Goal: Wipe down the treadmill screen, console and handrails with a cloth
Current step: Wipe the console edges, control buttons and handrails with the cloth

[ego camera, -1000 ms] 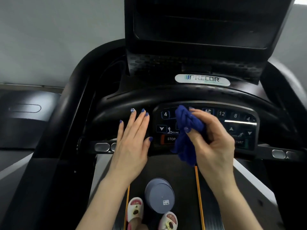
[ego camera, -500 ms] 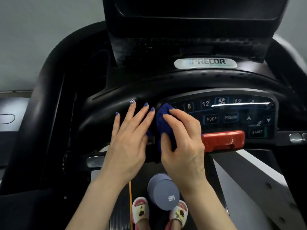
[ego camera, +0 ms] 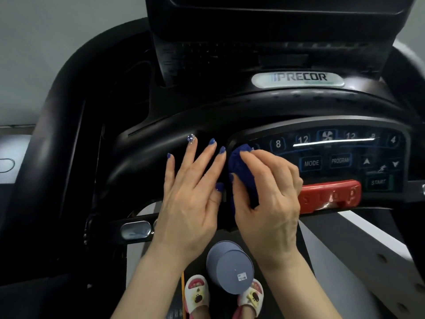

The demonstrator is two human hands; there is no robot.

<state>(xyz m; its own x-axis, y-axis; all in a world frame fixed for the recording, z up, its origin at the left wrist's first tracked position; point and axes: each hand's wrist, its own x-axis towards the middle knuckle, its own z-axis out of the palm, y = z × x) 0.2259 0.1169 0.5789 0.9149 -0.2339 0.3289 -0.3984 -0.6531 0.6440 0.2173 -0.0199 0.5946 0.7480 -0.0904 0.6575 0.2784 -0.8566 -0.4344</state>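
Both hands [ego camera: 193, 203] lower than before

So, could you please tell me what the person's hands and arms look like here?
Both forearms are bare, with no sleeves, watch or rings showing. The left hand has long nails painted blue, one topped with a sparkling gem. The right hand shows the same blue polish on its thumbnail.

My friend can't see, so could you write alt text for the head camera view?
A person's right hand grips a bunched blue cloth against the left edge of a treadmill's button panel. The left hand rests flat on the black console beside it.
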